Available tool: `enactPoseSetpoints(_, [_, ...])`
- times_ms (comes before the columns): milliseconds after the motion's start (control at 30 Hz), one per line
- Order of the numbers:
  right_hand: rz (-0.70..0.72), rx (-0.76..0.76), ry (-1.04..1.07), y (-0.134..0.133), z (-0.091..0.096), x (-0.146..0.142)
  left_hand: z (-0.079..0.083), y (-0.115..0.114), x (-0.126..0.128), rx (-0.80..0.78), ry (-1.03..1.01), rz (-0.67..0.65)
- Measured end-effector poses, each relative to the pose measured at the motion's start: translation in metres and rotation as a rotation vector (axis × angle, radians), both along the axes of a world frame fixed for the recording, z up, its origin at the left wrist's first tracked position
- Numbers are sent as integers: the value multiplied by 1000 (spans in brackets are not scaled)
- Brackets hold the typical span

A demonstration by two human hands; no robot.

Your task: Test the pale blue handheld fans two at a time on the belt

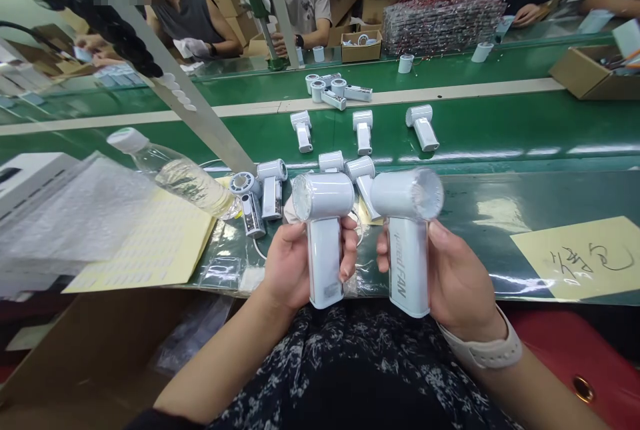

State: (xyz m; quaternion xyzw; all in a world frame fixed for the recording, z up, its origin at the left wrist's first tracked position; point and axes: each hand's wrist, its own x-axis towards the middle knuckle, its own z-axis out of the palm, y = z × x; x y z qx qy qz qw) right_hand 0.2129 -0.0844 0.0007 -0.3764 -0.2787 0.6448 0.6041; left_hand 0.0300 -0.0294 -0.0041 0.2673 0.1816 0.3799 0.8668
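Note:
My left hand (293,263) is closed round the handle of a white handheld fan (323,217), held upright with its round head pointing left. My right hand (457,277) grips the handle of a second white fan (407,217), printed with grey lettering, its head pointing right. Both fans hang just above the table's near edge, close side by side over my lap. A pale watch strap (487,350) circles my right wrist.
Several more white fans (273,183) lie behind my hands and on the green conveyor belt (500,130). A plastic water bottle (175,173) lies on yellow label sheets (150,243) at left. A handwritten yellow note (585,257) sits right. Other people work across the belt beside cardboard boxes (585,73).

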Motion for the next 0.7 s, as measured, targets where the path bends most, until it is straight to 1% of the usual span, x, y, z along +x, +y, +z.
enactPoseSetpoints(100, [-203,134,-261,-14,-7,4,-1,2,-1,14,16,25])
enactPoseSetpoints(133, [-261,150,-310,-17,-12,5,-1,3,-1,10,19,35])
enactPoseSetpoints(167, [-288,147,-341,-17,-19,6,-1,3,-1,6,22,45])
enactPoseSetpoints(233, [-245,116,-388,-9,-35,8,-1,4,0,-6,27,64])
enactPoseSetpoints(300, [-192,77,-476,5,-50,11,-1,5,1,-17,34,81])
enactPoseSetpoints(367, [-161,13,-510,18,-60,14,-1,4,2,-20,35,88])
enactPoseSetpoints(400, [-151,-27,-471,22,-62,16,-1,4,2,-23,38,89])
enactPoseSetpoints(467, [-86,-113,-289,24,-62,17,-1,2,1,-30,57,104])
enactPoseSetpoints(533, [9,-171,-69,20,-55,14,-1,1,1,-39,90,138])
enactPoseSetpoints(567, [50,-186,5,17,-51,12,-2,1,1,-46,109,156])
enactPoseSetpoints(633, [96,-188,67,12,-42,7,-3,0,1,-59,137,175])
enactPoseSetpoints(700, [107,-182,65,9,-34,4,-5,-1,1,-59,156,176])
